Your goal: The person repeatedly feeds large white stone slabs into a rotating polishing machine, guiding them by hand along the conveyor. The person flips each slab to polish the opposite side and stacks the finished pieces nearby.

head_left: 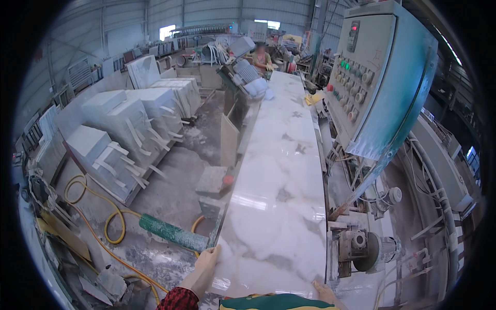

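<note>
A long polished white stone slab (279, 170) with grey patches stretches away from me. My left hand (204, 267) grips its near left corner, with the fingertips at the edge. Close to the near right corner, my right hand (324, 293) holds the slab's near edge; its thumb shows on top, while most of the other fingers are hidden. A red checked sleeve (179, 299) covers my left wrist. Between my hands, a green apron with yellow trim (281, 302) touches the lower edge of the picture.
A control cabinet (369, 77) with buttons rises at right, above a motor (382, 250). Stacked stone blocks (121, 121) stand left. A green roller (170, 232) and yellow hose (116, 227) lie nearby. Another person (262, 58) is at the slab's far end, beside a tilted motor (245, 72).
</note>
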Available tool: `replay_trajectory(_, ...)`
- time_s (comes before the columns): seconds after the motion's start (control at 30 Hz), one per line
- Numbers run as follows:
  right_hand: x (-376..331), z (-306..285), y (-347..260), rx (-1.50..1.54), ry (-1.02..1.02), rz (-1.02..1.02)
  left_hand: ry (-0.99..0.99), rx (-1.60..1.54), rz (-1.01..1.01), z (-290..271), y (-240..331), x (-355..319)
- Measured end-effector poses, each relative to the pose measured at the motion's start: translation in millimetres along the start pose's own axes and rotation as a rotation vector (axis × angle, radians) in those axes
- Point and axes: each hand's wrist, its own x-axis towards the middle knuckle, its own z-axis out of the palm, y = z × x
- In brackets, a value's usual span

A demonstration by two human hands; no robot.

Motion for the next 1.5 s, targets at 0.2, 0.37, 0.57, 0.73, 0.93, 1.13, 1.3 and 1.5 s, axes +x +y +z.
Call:
replay_trajectory(0.2,-4,-15,-26,0.165,-0.063,0.036,-0.196,-0.717,-0.155,-9,-61,44)
replay_trajectory(0.37,-16,-30,-51,0.276,-0.08,0.027,-0.842,-0.978,-0.167,-16,-155,19)
replay_trajectory(0.57,-22,-34,-54,-0.062,0.029,-0.025,-0.559,-1.067,-0.334,-3,-130,-71)
replay_trajectory(0.73,12,-13,-64,0.238,0.415,0.282,-0.546,-1.071,-0.349,-4,-118,-80)
replay_trajectory(0.93,8,14,-149,-0.331,0.616,-0.603,-0.59,-1.026,-0.184,-14,-95,-109)
replay_trajectory(1.13,61,114,-274,-0.222,0.277,-1.067,-0.555,-1.079,-0.142,-6,-108,-99)
replay_trajectory(1.3,71,129,-292,-0.202,0.293,-1.172,-0.582,-1.094,-0.164,-10,-106,-106)
replay_trajectory(1.5,68,101,-245,-0.214,0.264,-1.199,-0.58,-1.158,-0.048,4,-111,-95)
